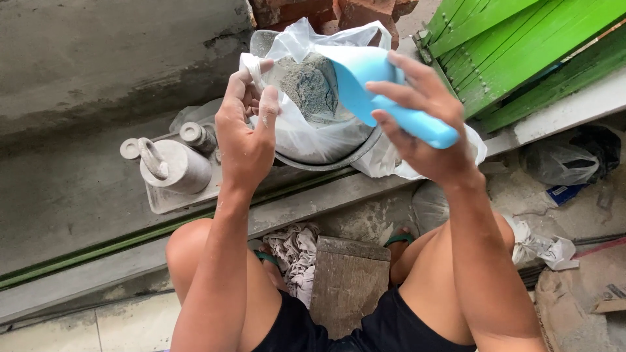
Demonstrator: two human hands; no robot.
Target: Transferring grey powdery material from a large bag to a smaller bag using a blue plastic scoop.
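Bare knees (195,254) nearest, wooden block (349,280) between them. Left hand (246,137) clenches the plastic bag (306,133) rim. Right hand (424,124) grasps a blue scoop (378,88) over grey powder (312,88).

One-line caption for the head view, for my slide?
Left hand holds open a white plastic bag of grey powder while right hand dips a blue scoop.

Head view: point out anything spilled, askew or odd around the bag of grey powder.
Nothing is plainly spilled. The grey powder sits inside the white plastic bag, held open by the left hand. The right hand tilts a blue scoop at it. Dust coats the weights alongside.
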